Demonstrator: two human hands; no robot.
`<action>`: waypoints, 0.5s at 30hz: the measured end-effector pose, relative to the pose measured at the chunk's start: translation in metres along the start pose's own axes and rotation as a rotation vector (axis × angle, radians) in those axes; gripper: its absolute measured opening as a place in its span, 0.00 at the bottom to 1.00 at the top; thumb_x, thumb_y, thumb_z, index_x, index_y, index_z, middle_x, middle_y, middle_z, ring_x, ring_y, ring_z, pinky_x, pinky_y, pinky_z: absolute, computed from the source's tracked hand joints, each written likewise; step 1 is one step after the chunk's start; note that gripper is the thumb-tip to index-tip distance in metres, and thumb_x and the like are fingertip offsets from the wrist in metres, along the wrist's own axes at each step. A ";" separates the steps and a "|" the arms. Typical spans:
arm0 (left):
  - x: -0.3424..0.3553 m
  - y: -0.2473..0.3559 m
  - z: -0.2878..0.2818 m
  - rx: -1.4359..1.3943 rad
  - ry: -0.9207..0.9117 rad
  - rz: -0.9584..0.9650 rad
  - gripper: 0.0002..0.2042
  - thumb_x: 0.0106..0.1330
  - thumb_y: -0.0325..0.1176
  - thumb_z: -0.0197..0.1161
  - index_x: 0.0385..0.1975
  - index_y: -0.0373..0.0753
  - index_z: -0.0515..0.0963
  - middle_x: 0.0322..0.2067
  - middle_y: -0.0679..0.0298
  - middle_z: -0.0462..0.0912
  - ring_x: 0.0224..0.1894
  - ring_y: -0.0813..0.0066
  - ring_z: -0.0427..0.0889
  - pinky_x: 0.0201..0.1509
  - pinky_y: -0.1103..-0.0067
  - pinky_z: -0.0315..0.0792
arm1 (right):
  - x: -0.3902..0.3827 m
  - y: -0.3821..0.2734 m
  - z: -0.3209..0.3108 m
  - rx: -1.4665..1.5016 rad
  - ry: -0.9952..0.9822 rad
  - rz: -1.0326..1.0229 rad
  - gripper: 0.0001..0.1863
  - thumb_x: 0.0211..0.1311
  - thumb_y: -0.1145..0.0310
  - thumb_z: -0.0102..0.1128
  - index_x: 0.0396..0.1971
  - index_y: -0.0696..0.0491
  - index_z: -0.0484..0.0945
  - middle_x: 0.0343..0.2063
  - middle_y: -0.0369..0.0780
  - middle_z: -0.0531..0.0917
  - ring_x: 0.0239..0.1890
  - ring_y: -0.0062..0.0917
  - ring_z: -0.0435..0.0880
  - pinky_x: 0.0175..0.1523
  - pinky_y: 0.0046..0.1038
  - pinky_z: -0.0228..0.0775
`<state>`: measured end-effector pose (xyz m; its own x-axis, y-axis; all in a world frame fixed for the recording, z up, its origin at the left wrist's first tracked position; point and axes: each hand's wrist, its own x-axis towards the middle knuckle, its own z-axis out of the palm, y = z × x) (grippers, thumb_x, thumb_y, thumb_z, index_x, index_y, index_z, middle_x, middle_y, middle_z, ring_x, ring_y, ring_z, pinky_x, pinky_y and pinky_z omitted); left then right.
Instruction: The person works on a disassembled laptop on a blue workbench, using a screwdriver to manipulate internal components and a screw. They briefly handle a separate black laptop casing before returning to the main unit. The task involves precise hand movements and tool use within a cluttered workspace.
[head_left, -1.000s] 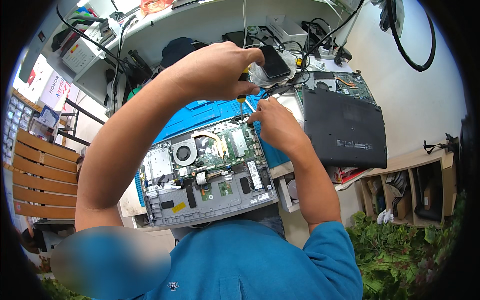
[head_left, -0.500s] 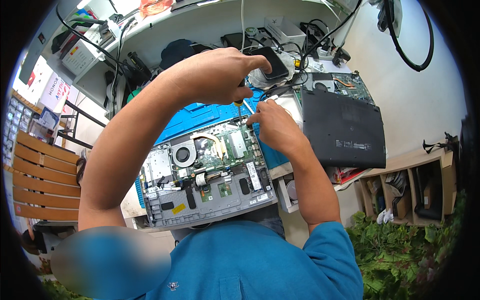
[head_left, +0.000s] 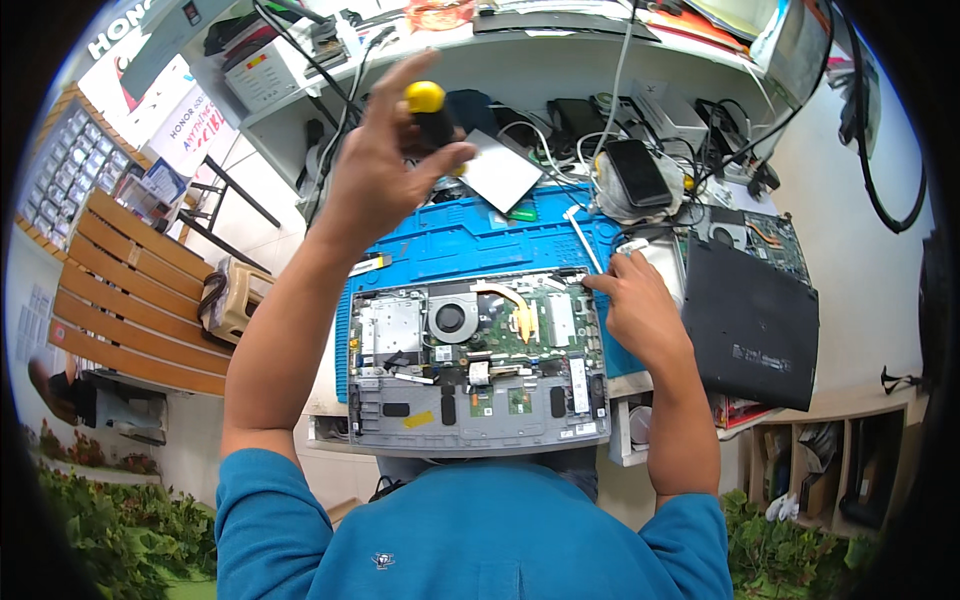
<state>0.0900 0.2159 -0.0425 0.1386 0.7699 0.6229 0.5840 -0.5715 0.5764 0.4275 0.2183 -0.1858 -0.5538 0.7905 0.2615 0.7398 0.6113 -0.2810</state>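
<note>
An opened laptop base (head_left: 520, 400) lies in front of me with its insides bared: a round fan, a copper heat pipe and a green board. Raised over the far left of the blue work mat (head_left: 470, 245), my left hand (head_left: 375, 165) is closed around a screwdriver (head_left: 432, 115) with a yellow and black handle; its index finger points up. My right hand (head_left: 645, 305) rests at the laptop's far right corner, one digit touching it. Its other fingers are bent beside a small white thing; whatever is under them is hidden.
Right of the laptop lies a black bottom cover (head_left: 755, 320), partly over another circuit board (head_left: 770, 240). A phone (head_left: 638, 172) rests on a pale bundle behind the mat. A white stick (head_left: 582, 238) and a utility knife (head_left: 370, 264) lie on the mat. Cables crowd the back.
My left hand has lifted the screwdriver off the laptop's far right corner and swung left. My right hand stays at that corner. The view has shifted, uncovering more of the mat.
</note>
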 end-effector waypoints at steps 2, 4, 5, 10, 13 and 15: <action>-0.018 -0.016 -0.027 0.065 0.110 0.014 0.49 0.71 0.29 0.79 0.86 0.47 0.52 0.50 0.60 0.87 0.50 0.74 0.91 0.58 0.74 0.87 | 0.001 -0.004 -0.002 -0.014 -0.001 -0.009 0.22 0.56 0.81 0.64 0.50 0.51 0.94 0.43 0.43 0.84 0.55 0.40 0.80 0.63 0.42 0.73; -0.038 -0.045 -0.046 0.180 0.185 0.021 0.50 0.70 0.31 0.81 0.87 0.48 0.53 0.49 0.57 0.88 0.49 0.71 0.92 0.54 0.73 0.87 | 0.000 -0.005 -0.001 -0.023 0.010 -0.027 0.21 0.57 0.81 0.63 0.49 0.52 0.94 0.42 0.43 0.85 0.54 0.40 0.80 0.63 0.42 0.74; -0.047 -0.060 -0.053 0.236 0.221 0.025 0.50 0.70 0.33 0.81 0.87 0.49 0.53 0.48 0.55 0.89 0.48 0.70 0.93 0.52 0.72 0.87 | 0.000 -0.006 -0.001 -0.029 0.006 -0.024 0.21 0.57 0.81 0.63 0.49 0.52 0.94 0.42 0.43 0.85 0.54 0.39 0.80 0.62 0.42 0.74; -0.075 -0.113 -0.044 0.272 0.342 -0.041 0.41 0.73 0.30 0.78 0.81 0.46 0.61 0.50 0.51 0.89 0.48 0.63 0.93 0.52 0.70 0.86 | 0.002 -0.010 -0.004 -0.034 -0.020 -0.011 0.21 0.57 0.82 0.62 0.48 0.52 0.94 0.40 0.43 0.85 0.53 0.39 0.81 0.62 0.41 0.74; -0.081 -0.135 -0.035 0.350 0.368 -0.053 0.41 0.72 0.33 0.79 0.81 0.47 0.60 0.51 0.48 0.89 0.48 0.55 0.93 0.52 0.67 0.86 | 0.002 -0.008 -0.003 -0.032 -0.015 -0.014 0.21 0.58 0.81 0.61 0.48 0.52 0.94 0.39 0.43 0.85 0.52 0.40 0.81 0.62 0.41 0.74; -0.080 -0.143 -0.031 0.378 0.381 -0.053 0.40 0.73 0.34 0.78 0.81 0.47 0.60 0.53 0.47 0.87 0.49 0.54 0.93 0.55 0.67 0.86 | 0.002 -0.008 -0.004 -0.018 -0.009 -0.011 0.21 0.58 0.81 0.61 0.48 0.52 0.94 0.39 0.43 0.85 0.52 0.40 0.81 0.62 0.41 0.73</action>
<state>-0.0297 0.2273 -0.1581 -0.1580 0.5973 0.7863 0.8391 -0.3385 0.4258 0.4219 0.2144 -0.1797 -0.5650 0.7844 0.2560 0.7405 0.6189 -0.2620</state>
